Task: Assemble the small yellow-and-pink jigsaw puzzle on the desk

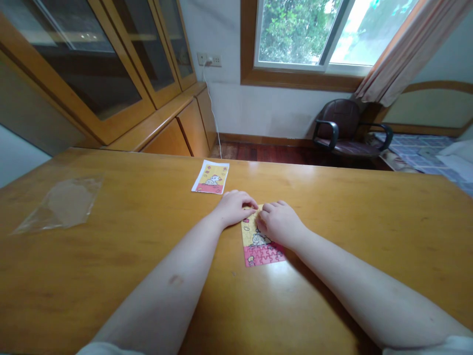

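A small jigsaw puzzle (263,255) lies on the wooden table, its pink lower part and yellow upper part joined, with a white cartoon animal in the middle. At its upper left edge, my left hand (236,207) has thumb and forefinger closed on the puzzle. My right hand (280,223) covers the upper right of the puzzle, fingers curled down onto it. Whatever its fingertips pinch is hidden beneath them. Beyond my left hand lies a reference picture card (212,178) with the same yellow and pink design and a white border.
A clear plastic bag (70,199) lies flat on the left of the table (121,266). A glass-doored cabinet (148,98) stands beyond the left side. Past the far edge are a window, a brown armchair (342,128) and a bed (417,150).
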{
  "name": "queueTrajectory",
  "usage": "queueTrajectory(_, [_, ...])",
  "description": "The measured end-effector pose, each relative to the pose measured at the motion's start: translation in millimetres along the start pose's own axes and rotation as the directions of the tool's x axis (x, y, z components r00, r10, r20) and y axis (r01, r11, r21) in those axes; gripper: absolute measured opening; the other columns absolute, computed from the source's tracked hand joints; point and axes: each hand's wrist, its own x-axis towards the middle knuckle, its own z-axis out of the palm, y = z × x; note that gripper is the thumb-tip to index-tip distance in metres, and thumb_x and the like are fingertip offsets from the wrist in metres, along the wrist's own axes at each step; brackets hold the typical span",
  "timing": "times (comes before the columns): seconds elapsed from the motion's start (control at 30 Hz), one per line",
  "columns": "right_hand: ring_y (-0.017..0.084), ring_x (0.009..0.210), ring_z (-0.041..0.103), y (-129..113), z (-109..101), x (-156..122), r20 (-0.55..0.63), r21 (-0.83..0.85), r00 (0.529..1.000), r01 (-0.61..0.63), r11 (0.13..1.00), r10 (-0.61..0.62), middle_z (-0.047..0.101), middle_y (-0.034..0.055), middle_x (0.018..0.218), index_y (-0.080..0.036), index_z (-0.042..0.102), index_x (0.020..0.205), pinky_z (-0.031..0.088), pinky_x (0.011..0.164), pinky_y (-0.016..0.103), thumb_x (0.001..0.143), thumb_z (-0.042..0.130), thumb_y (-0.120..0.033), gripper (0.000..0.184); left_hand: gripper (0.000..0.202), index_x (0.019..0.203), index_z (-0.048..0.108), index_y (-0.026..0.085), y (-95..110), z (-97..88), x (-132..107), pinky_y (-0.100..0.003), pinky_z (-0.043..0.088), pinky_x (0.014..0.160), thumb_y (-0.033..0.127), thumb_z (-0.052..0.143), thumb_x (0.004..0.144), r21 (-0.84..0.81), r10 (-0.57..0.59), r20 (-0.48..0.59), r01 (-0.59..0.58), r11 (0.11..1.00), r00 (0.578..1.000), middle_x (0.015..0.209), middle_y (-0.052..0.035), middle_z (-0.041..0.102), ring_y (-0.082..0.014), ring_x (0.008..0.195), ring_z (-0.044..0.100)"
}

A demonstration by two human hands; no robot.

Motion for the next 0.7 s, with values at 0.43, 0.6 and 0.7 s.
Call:
queueTrajectory(0.43, [0.017,0.071,0.059,1.1,-4.6,-0.5,0.023,0.038,1.0,-0.018,0.999,0.017,0.067,0.0062,0.078,-0.016,0.07,0.084,0.029,0.067,0.032,0.092,0.045,-0.029,0.029,0.02,0.093,0.073,0.029,1.7,-2.0,-1.7,-0.034,0.042,0.087,0.037,0.06,0.08,-0.001,0.011,0.016,-0.011,1.0,1.0,0.098,0.0012,0.072,-0.0205,0.095,0.06])
queueTrajectory(0.6, [0.016,0.071,0.059,1.5,-1.4,-0.2,0.011,0.02,1.0,-0.004,1.0,0.004,0.066,0.0069,0.077,-0.016,0.07,0.082,0.028,0.066,0.032,0.093,0.043,-0.029,0.032,0.03,0.099,0.071,0.029,0.0,-0.7,-3.3,-0.035,0.04,0.091,0.043,0.066,0.072,0.0,0.018,0.038,-0.018,1.0,0.999,0.104,0.0009,0.069,-0.0218,0.099,0.057])
queueTrajectory(0.7, [0.017,0.071,0.059,2.0,-1.1,-0.7,-0.01,0.012,1.0,0.017,1.0,-0.017,0.066,0.0073,0.077,-0.015,0.07,0.081,0.027,0.066,0.033,0.092,0.043,-0.028,0.032,0.033,0.101,0.069,0.03,0.2,-1.6,-4.6,-0.035,0.039,0.091,0.044,0.067,0.071,-0.006,0.046,0.05,-0.045,0.999,0.998,0.104,0.0009,0.068,-0.0218,0.099,0.056])
